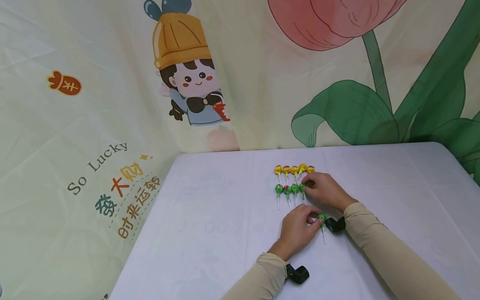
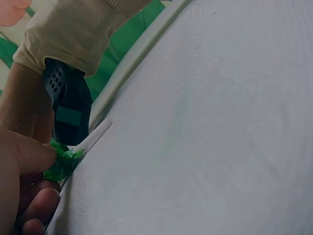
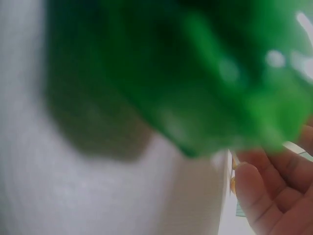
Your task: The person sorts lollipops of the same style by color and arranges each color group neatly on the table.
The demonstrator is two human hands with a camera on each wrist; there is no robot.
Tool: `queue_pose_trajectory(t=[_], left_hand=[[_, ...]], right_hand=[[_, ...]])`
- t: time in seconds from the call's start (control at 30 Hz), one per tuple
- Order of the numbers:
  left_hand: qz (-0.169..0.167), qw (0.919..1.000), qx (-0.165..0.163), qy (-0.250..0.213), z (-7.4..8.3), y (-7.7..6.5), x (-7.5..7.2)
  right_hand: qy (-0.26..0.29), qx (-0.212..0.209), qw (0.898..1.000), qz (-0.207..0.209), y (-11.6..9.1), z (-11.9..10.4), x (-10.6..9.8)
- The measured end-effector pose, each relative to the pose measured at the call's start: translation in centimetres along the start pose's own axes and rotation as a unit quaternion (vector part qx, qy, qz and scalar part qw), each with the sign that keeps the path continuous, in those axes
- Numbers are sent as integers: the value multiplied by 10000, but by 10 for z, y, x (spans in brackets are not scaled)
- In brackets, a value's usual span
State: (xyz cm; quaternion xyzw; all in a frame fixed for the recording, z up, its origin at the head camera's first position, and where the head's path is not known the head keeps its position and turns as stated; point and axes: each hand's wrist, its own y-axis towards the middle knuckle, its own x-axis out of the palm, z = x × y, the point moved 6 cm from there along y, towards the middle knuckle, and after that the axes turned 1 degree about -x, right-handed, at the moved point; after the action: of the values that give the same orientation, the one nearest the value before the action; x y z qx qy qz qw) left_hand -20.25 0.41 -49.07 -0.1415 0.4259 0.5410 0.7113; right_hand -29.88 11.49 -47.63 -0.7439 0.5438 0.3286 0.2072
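Observation:
My left hand (image 1: 300,227) pinches the wrapped candy end of a green lollipop (image 1: 321,217), whose white stick points toward me. In the left wrist view its thumb and fingers hold the green wrapper (image 2: 66,164). Farther forward, my right hand (image 1: 325,189) has its fingertips on the rightmost green lollipop (image 1: 302,187) of a short row; part of its wrapper is covered by them. Behind that row lies a line of several yellow lollipops (image 1: 286,169). A blurred green wrapper (image 3: 210,83) fills much of the right wrist view, with curled right fingers (image 3: 254,193) beyond it.
A white cloth covers the table (image 1: 210,208). Black wrist cameras, one on the left wrist (image 1: 298,275) and one on the right wrist (image 1: 335,225), sit close to the work. A printed curtain (image 1: 255,83) hangs behind the table's far edge.

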Motion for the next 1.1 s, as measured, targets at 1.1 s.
queue_pose_trajectory(t=[1.1], left_hand=[[19, 10000, 24, 22, -1, 1, 0]], right_hand=[[401, 60, 9976, 563, -18, 5, -23]])
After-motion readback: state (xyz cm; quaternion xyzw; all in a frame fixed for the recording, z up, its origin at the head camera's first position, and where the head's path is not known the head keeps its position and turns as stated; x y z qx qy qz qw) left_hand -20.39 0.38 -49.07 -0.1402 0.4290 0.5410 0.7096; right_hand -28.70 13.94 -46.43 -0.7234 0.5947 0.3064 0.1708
